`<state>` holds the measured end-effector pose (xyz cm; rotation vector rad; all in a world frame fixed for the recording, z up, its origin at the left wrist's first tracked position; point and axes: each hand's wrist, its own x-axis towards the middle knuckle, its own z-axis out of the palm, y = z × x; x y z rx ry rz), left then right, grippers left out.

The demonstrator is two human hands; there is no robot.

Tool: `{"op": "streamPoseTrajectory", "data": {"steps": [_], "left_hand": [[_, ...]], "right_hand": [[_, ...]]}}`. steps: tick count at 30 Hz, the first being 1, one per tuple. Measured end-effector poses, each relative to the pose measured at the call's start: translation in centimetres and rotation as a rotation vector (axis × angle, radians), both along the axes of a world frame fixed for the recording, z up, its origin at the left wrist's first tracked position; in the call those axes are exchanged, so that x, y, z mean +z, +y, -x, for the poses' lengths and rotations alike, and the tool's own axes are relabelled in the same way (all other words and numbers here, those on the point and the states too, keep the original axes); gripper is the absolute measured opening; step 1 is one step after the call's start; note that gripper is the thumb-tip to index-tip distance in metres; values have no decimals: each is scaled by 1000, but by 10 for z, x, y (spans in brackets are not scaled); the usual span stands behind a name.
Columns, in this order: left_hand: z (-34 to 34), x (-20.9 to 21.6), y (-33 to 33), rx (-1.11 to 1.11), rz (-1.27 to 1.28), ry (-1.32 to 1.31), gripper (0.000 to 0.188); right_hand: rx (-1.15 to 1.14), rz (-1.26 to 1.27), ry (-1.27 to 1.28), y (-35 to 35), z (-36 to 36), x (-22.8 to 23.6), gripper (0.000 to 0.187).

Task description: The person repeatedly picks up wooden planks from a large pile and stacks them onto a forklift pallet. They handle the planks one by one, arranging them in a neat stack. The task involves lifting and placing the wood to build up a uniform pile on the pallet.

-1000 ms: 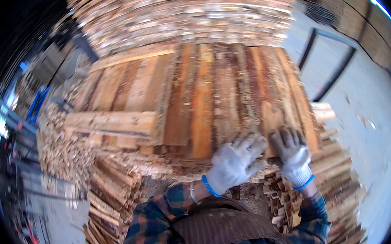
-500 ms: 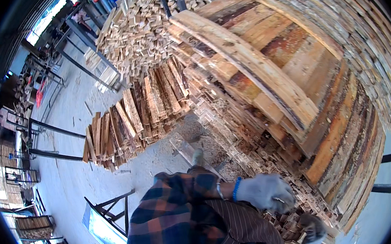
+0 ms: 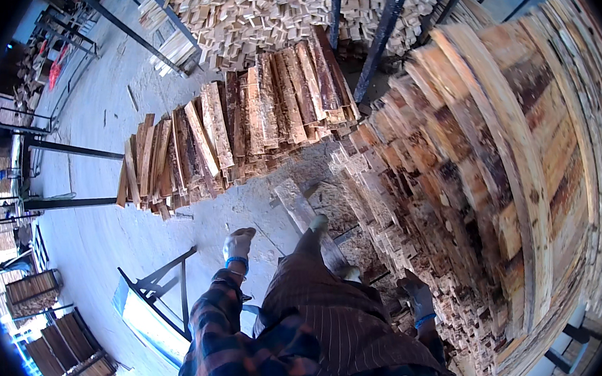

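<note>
My left hand (image 3: 237,246), in a pale work glove with a blue cuff, hangs over the concrete floor left of my leg. Its fingers are loosely stretched out, and nothing shows in them. On the other side, my right hand (image 3: 418,298) wears a darker-looking glove and is beside the stepped ends of a tall stack of boards (image 3: 452,196). Those fingers are apart with no board visible in them; whether they touch the stack I cannot tell. On top of the stack lies a long rough plank (image 3: 505,148).
Ahead, a row of leaning rough slats (image 3: 265,105) crosses the floor. Behind it rises a heap of short wood blocks (image 3: 264,12) near dark metal posts (image 3: 387,26). A board (image 3: 299,206) lies near my foot. A metal-legged stand (image 3: 158,311) is at the left.
My left hand has swung left, away from the board stack to over the floor. My right hand now shows higher beside the stack. The view has turned, putting the stack farther right.
</note>
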<state>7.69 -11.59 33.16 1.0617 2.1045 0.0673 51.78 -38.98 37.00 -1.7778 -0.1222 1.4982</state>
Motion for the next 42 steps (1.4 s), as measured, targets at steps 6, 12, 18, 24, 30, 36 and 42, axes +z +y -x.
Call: {"op": "streamPoseTrajectory", "data": {"steps": [6, 12, 18, 24, 30, 36, 42], "left_hand": [[29, -29, -30, 553, 58, -368, 33], [43, -45, -59, 854, -43, -659, 38], [42, -99, -44, 1010, -72, -674, 25], [62, -179, 25, 1112, -259, -740, 54], [104, -272, 119, 964, -219, -508, 59], [140, -375, 210, 796, -383, -501, 70], [150, -445, 265, 796, -352, -461, 53]], "right_hand": [[190, 44, 77, 65, 21, -37, 52], [116, 62, 242, 126, 51, -106, 44], [171, 144, 367, 166, 70, -140, 38], [123, 137, 430, 239, 77, -207, 36], [69, 121, 453, 362, 118, -325, 43], [82, 152, 499, 488, 189, -476, 47], [55, -41, 654, 574, 243, -589, 45]]}}
